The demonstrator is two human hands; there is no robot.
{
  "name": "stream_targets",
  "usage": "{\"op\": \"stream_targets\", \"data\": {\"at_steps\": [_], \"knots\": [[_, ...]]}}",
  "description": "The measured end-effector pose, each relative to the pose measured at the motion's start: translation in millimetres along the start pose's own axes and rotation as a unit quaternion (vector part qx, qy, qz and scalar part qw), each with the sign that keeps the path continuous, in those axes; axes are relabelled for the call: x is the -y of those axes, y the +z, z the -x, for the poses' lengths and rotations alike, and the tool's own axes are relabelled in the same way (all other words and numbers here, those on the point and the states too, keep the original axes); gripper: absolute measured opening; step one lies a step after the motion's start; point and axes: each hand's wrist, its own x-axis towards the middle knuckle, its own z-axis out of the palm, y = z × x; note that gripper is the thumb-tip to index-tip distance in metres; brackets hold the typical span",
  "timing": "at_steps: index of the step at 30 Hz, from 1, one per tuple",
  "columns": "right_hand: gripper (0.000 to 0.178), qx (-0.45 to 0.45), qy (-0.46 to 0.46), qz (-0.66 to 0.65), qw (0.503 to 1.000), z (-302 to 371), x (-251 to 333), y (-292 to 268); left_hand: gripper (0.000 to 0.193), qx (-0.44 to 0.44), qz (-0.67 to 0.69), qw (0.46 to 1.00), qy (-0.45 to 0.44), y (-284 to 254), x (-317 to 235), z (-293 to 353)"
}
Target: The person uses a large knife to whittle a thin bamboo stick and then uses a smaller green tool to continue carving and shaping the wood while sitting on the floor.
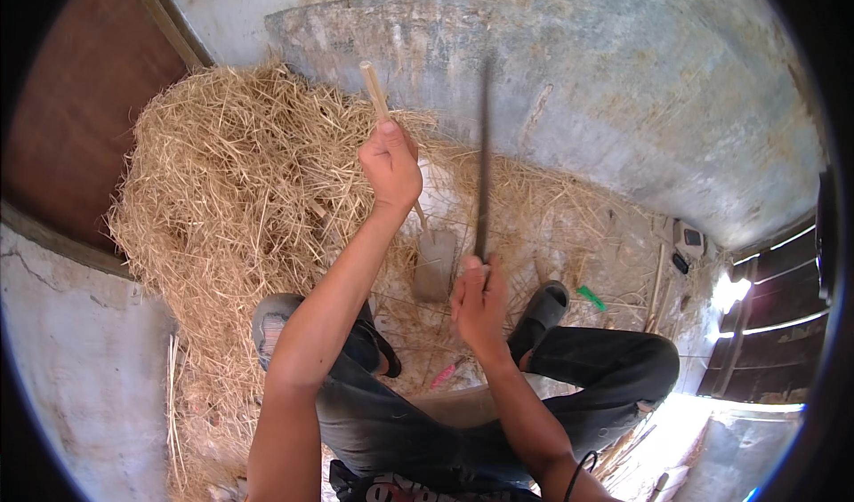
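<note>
Brown panel: stands at the far left (89, 102), bordered by a wooden frame.
Straw heap: piled (222, 164) against the wall, just right of the panel.
Wooden stick: pale and squared (374, 90); upper end projects above the left fist, leaning slightly left.
Left grip: fingers (391, 166) closed firmly round the wooden stick, thumb uppermost.
Shirt lettering: large white characters with a red element on the dark shirt (418, 489), partly cut off at the lower edge.
Grey flat piece: on the littered floor (434, 266), between the two forearms.
Pink item: small (444, 375), on the floor near the left slipper.
Right grip: closed (479, 302) on the lower end of the long dark blade; fist lower than the left one.
Long dark blade: near upright (484, 164), blurred, right of the wooden stick and apart from it.
Right slipper: dark grey (544, 309), beside the right fist in view.
Green scrap: on the floor (591, 297), right of that slipper.
Pale boxy device: near the wall (688, 238); markings too small to read.
</note>
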Motion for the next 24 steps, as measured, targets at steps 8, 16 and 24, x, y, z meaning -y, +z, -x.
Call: {"op": "stream_targets", "data": {"at_steps": [8,16,24], "knots": [[0.033,0.027,0.034,0.182,0.982,31.3,-82.7,-3.2,0.057,-0.013,-0.009,1.0,0.025,-7.6,-2.6,-2.7],[0.037,-0.023,0.101,-0.084,0.991,-2.9,-7.5,-13.8,0.057,-0.012,0.005,1.0,0.011,-8.6,-2.9,-3.5],[0.037,-0.036,-0.059,0.22,0.973,8.3,-43.2,21.5,0.057,-0.037,0.052,0.998,-0.005,-11.0,-3.2,-6.2]]}}
